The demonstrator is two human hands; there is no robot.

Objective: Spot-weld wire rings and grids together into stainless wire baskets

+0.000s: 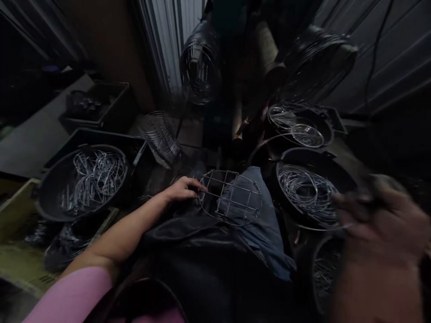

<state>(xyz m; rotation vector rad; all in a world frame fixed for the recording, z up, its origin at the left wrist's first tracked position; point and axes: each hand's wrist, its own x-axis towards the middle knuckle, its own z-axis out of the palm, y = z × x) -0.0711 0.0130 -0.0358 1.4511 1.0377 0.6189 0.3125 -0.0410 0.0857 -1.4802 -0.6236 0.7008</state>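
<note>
My left hand (182,188) grips the left rim of a round wire grid (230,197) that rests on my lap, over blue denim and a dark apron. My right hand (377,224) is blurred at the right edge, close to the camera, over a black basin of thin wire rings (308,190). A thin wire ring seems to run from its fingers, but the blur hides the grip.
A black basin of bent wire pieces (85,179) sits in a crate at the left. Wire cages (200,67) hang at the back, one more (160,134) leans near the middle. Another basin of rings (299,125) stands at the back right, and a machine post rises in the middle.
</note>
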